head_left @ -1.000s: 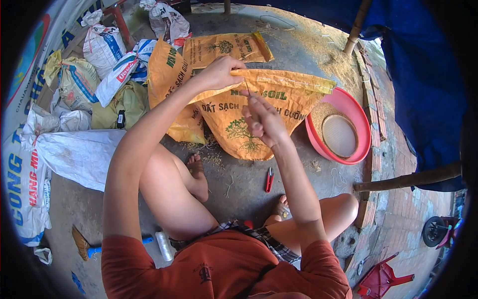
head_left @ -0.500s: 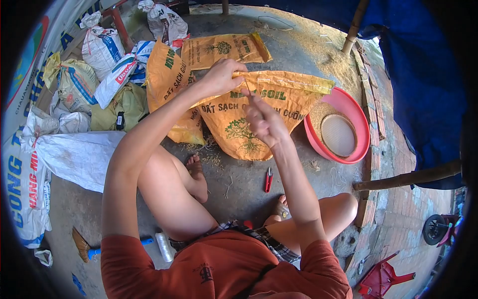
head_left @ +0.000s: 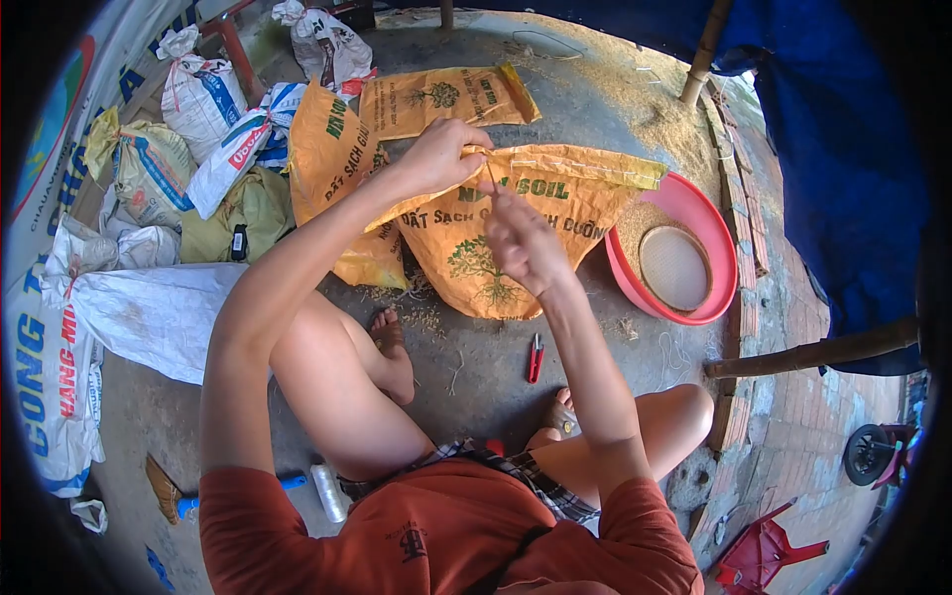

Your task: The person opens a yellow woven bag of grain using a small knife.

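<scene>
An orange soil bag (head_left: pixel 496 260) with green and black print stands in front of me, its folded top edge running to the right with white stitches along it. My left hand (head_left: pixel 443 159) pinches that folded edge at its left end. Just below it, my right hand (head_left: pixel 529 246) is closed, slightly blurred, around a thin needle-like metal tool (head_left: pixel 493 176). The tool points up at the folded edge, close to the left fingers; its tip is too small to make out. On the floor beneath the bag lies a red pair of thread snips (head_left: pixel 535 358).
Right of the bag, a pink basin (head_left: pixel 727 268) holds grain and a round sieve (head_left: pixel 675 268). More orange bags (head_left: pixel 436 104) lie behind, with several filled sacks (head_left: pixel 203 99) at left. A thread spool (head_left: pixel 328 493) rests by my leg. A bamboo pole (head_left: pixel 813 349) juts in from the right.
My right hand has shifted slightly down and left with the needle-like tool. My left hand still pinches the same part of the bag's edge.
</scene>
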The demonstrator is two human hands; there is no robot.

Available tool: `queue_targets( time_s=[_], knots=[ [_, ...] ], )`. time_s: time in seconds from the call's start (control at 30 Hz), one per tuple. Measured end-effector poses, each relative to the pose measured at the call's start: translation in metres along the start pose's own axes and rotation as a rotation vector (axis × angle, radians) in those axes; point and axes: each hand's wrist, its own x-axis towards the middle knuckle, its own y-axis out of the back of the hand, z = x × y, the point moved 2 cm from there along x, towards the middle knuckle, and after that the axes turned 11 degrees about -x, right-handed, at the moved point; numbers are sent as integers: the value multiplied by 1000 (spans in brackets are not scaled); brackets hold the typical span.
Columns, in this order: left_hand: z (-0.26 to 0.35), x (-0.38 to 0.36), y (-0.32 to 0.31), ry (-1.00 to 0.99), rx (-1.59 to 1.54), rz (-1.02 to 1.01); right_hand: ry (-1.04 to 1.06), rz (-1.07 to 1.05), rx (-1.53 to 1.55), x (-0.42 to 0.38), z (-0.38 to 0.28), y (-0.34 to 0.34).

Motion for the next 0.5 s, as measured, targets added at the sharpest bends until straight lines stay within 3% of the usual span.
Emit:
queue_targets(
  time_s=[0.03,0.1,0.13,0.17,0.23,0.27,0.33,0.4,0.5],
  knots=[
    [1,-1,1,-41,-4,6,0,-2,0,4,7,-1],
    [10,-4,-7,-13,-1,-99,700,550,-1373,4,15,-5],
    [15,-5,-11,10,2,-198,701,551,-1374,5,12,-2],
    [6,-3,-17,-157,120,-125,659,538,-1312,8,8,2],
    [13,-1,-6,-56,36,-147,443,486,-1140,4,2,-2],
    [17,4,-1,25,-45,-171,451,493,-1141,1,-4,-6],
    [11,4,0,31,-61,-204,212,259,-753,-2,-3,-10],
    [8,-3,-2,-107,40,-160,178,246,-596,1,-1,-8],
    [7,-8,-5,-33,68,-56,107,222,-375,-2,-5,-10]
  ],
)
